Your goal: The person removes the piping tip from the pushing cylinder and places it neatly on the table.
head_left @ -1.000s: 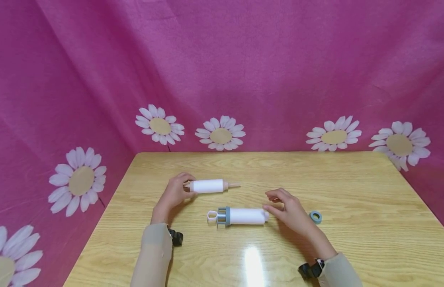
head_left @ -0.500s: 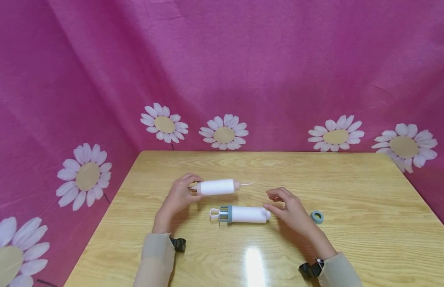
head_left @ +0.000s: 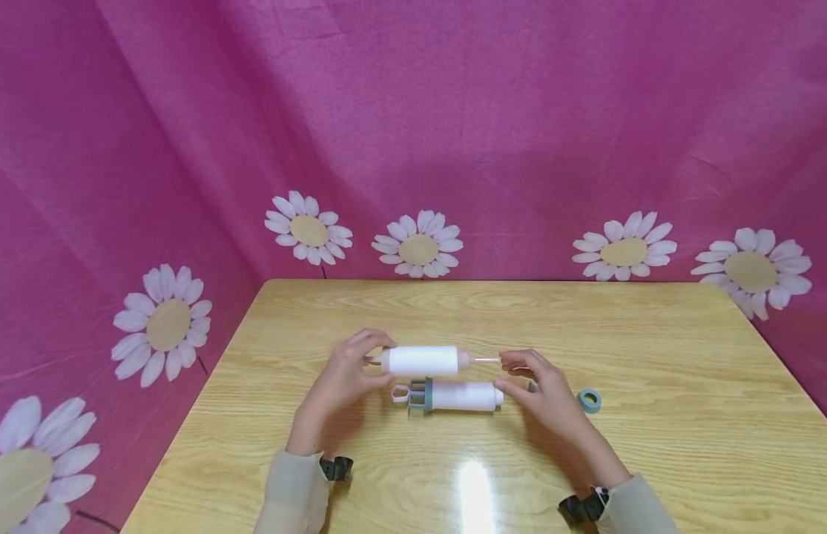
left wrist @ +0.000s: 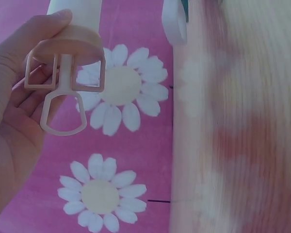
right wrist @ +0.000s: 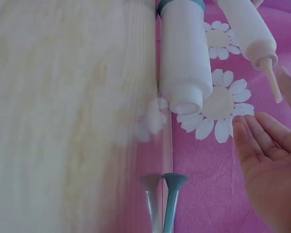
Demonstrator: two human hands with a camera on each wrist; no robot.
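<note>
My left hand (head_left: 343, 374) grips the beige collar end of a white syringe (head_left: 423, 361) with a thin beige nozzle, held above the table. In the left wrist view its beige ring-handled plunger (left wrist: 63, 114) sticks out past the thumb. My right hand (head_left: 545, 391) has loosely bent fingers and holds nothing. The nozzle (right wrist: 271, 80) points into the space between its thumb and fingers, apart from them in the right wrist view. A second white syringe (head_left: 463, 396) with a teal collar (head_left: 423, 395) lies just nearer than the held one, beside my right thumb.
A teal ring cap (head_left: 590, 400) lies right of my right hand. A flared teal nozzle (right wrist: 172, 187) stands on the wooden table (head_left: 653, 348), mostly hidden behind the right hand in the head view. A pink flowered cloth (head_left: 520, 148) hangs behind the table.
My left hand has lifted the beige-ended syringe and carried it right, bringing its nozzle to my right fingertips. The right hand and the teal-collared syringe have stayed nearly still.
</note>
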